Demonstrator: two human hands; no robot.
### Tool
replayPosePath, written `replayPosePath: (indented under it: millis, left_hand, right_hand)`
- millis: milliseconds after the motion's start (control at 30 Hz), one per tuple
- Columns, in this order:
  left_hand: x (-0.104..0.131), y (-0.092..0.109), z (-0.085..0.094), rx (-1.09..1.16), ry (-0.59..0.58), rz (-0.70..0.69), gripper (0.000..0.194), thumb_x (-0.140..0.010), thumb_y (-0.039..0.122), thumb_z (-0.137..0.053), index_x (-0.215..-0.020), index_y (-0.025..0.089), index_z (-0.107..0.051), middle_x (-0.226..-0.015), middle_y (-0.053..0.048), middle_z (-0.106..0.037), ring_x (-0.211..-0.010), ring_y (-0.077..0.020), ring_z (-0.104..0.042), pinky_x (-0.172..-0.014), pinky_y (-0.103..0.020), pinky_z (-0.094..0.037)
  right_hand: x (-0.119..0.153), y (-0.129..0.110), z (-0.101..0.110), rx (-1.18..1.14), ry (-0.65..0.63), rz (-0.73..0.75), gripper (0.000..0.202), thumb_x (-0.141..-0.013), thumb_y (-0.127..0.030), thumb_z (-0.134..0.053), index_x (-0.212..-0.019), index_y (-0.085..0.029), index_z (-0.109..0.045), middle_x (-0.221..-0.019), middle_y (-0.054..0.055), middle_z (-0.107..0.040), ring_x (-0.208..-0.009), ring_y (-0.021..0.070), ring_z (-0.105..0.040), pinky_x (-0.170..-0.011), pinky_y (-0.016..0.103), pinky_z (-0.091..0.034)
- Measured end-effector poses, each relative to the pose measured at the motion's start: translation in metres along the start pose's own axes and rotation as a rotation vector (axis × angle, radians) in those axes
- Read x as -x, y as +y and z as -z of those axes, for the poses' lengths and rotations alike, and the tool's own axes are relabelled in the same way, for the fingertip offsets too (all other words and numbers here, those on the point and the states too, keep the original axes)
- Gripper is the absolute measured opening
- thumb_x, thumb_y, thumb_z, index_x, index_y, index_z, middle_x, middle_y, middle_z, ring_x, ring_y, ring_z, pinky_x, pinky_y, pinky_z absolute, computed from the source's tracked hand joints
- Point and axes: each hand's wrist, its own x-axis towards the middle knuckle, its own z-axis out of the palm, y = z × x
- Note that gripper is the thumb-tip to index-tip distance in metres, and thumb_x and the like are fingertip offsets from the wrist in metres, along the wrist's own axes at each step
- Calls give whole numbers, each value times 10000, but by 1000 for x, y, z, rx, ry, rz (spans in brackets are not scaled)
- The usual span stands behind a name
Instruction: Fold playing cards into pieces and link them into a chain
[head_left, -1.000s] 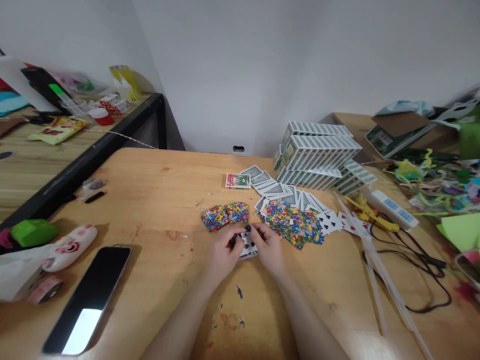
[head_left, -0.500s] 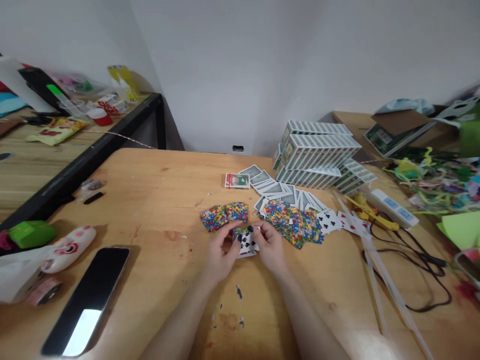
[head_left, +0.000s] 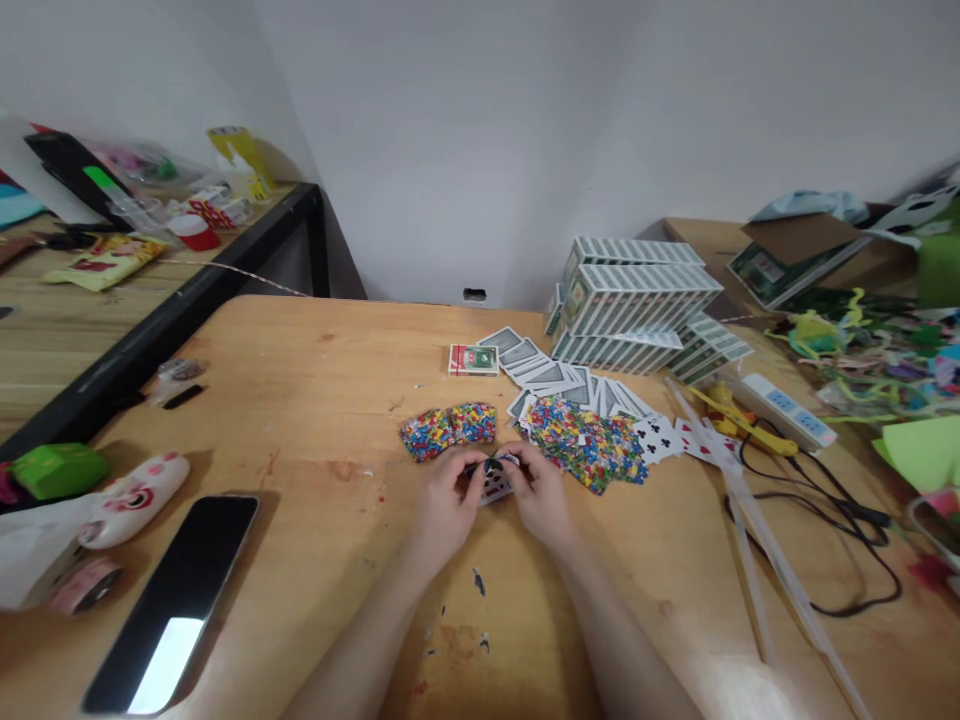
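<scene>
Playing cards (head_left: 493, 481): held between the two hands, black pips showing; the lie of the long axis is hidden by the fingers, and neither hand is clearly nearer.
Left hand (head_left: 448, 492): curled, the cards' left edge pinched between thumb and fingers.
Right hand (head_left: 540, 493): the right edge pinched in the same way.
Patterned stack (head_left: 429, 434): seen just beyond the left hand on the desk (head_left: 337, 600).
Patterned spread (head_left: 596, 447): laid near the right hand, beyond it and to its right.
Card box (head_left: 474, 360): set flat, well beyond both hands; contents not shown.
Striped cartons (head_left: 641, 300): piled well beyond the right hand, contents hidden.
Cardboard box (head_left: 814, 240): propped open farther right of that hand; its contents cannot be told.
</scene>
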Motion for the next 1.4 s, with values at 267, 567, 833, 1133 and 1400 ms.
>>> replayPosePath:
  millis: [267,567,833,1133,1400]
  left_hand:
    - [0,5,0,-13,6,50,87,-770,190,-537,-798,167,-616,-729,-13,-656,-643,-112,-605,-601,-221,-495]
    - [5,2,2,-122,87,-194,139,-782,159,-529,-880,180,-625,-831,-47,-672,-761,-140,-625,-701,-268,-513]
    - [5,1,3,-177,79,-245,134,-783,155,-519,-868,176,-619,-806,-49,-670,-746,-149,-620,-687,-282,-518]
    - [7,0,2,-171,4,-195,145,-804,184,-484,-877,185,-610,-821,-58,-659,-769,-159,-609,-706,-296,-506]
    - [5,0,0,-128,28,-143,135,-804,179,-501,-887,178,-607,-843,-53,-656,-805,-150,-604,-740,-287,-494]
  right_hand:
    - [3,-4,0,101,107,30,116,-799,-181,-453,-785,-200,-567,-723,23,-604,-683,157,-568,-621,260,-456]
    - [5,-12,6,213,127,230,106,-793,-185,-536,-843,-229,-619,-813,37,-656,-784,170,-593,-746,321,-473]
    - [7,-10,1,213,177,140,130,-761,-186,-543,-836,-223,-642,-813,42,-668,-818,181,-614,-743,317,-496]
    - [9,-1,2,138,127,28,205,-789,-194,-470,-919,-213,-628,-845,40,-686,-753,168,-642,-701,291,-512]
    - [6,-1,3,83,85,65,164,-799,-215,-482,-870,-221,-630,-847,36,-684,-803,172,-639,-742,303,-508]
